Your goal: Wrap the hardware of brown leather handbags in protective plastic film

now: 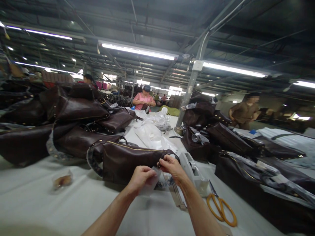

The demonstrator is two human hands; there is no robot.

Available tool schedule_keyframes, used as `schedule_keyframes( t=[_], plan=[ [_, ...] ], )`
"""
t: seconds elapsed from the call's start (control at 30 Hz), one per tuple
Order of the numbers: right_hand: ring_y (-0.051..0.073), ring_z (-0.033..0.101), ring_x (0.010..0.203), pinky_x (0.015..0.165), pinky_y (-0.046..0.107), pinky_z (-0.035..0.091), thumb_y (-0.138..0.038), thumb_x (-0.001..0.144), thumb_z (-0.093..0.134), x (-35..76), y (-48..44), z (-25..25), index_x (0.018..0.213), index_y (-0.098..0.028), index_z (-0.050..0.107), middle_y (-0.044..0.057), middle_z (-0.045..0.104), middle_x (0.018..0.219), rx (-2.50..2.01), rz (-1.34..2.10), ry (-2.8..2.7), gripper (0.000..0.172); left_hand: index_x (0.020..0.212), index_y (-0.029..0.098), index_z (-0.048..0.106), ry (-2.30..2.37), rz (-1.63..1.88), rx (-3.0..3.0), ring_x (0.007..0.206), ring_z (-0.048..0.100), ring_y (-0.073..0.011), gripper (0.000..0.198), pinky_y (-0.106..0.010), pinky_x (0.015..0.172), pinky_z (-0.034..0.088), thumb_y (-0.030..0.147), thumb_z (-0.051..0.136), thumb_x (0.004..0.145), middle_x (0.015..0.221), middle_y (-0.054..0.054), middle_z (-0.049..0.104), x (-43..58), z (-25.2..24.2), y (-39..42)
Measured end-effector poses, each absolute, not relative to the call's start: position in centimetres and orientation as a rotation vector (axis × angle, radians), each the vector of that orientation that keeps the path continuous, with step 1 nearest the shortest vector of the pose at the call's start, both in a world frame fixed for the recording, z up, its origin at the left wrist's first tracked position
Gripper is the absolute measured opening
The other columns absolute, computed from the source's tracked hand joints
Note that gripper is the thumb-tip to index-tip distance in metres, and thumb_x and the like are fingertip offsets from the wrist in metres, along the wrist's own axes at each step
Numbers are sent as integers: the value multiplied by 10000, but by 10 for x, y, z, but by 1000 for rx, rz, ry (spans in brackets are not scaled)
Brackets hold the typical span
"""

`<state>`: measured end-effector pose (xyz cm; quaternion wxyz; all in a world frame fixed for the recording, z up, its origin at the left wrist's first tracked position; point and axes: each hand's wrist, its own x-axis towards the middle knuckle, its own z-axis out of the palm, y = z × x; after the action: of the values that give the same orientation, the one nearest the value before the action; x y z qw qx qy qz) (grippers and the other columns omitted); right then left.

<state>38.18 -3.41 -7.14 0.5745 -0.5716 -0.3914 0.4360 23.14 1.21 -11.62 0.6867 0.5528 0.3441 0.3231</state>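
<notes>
A dark brown leather bag (pixel 133 162) lies in front of me, its gold zipper running along the top edge. Beside its right end, my left hand (pixel 142 178) pinches a small clear plastic bag (pixel 153 182). My right hand (pixel 172 166) is closed at the zipper end, its fingertips on a small dark piece that looks like the zipper pull (pixel 160 161). Plastic film wraps the bag's handle (pixel 94 160) at the left. Part of the bag's right end is hidden behind my right hand.
Scissors with orange handles (pixel 221 209) lie right of my forearm, near a white tape dispenser (pixel 193 170). A small packet (pixel 62 181) lies at left. Brown bags pile up at left (pixel 73 105) and right (pixel 258 183). One person (pixel 144 100) sits opposite; another (pixel 244 111) stands at right.
</notes>
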Motion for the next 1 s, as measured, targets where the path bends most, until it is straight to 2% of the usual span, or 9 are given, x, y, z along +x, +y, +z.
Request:
schedule_keyframes(
  t=[0.17, 0.5, 0.8, 1.0],
  plan=[
    [153, 641, 611, 673, 304, 522, -563, 469, 823, 382, -33, -71, 645, -196, 519, 11, 690, 677, -1318, 1020, -929, 508, 580, 101, 658, 818, 793, 1252, 469, 456, -96, 303, -225, 470, 334, 386, 750, 531, 508, -5, 560, 235, -121, 16],
    [184, 645, 649, 723, 329, 514, -561, 472, 830, 384, -29, -74, 642, -194, 562, 16, 685, 658, -1266, 954, -969, 486, 597, 122, 642, 884, 712, 1172, 471, 510, -122, 284, -248, 464, 417, 381, 739, 537, 525, -17, 593, 240, -106, 10],
    [136, 578, 641, 621, 241, 422, -521, 473, 831, 386, -31, -72, 603, -182, 566, 1, 680, 667, -1279, 927, -988, 450, 606, 127, 627, 877, 751, 1103, 482, 527, -133, 420, -266, 475, 450, 493, 765, 453, 545, -26, 605, 248, -101, 8],
    [86, 460, 514, 512, 221, 329, -532, 474, 811, 390, -28, -71, 555, -177, 535, -33, 605, 565, -1315, 933, -992, 457, 634, 116, 644, 840, 776, 1072, 481, 502, -117, 486, -271, 487, 457, 526, 800, 426, 553, -7, 581, 251, -101, 7]
  ],
)
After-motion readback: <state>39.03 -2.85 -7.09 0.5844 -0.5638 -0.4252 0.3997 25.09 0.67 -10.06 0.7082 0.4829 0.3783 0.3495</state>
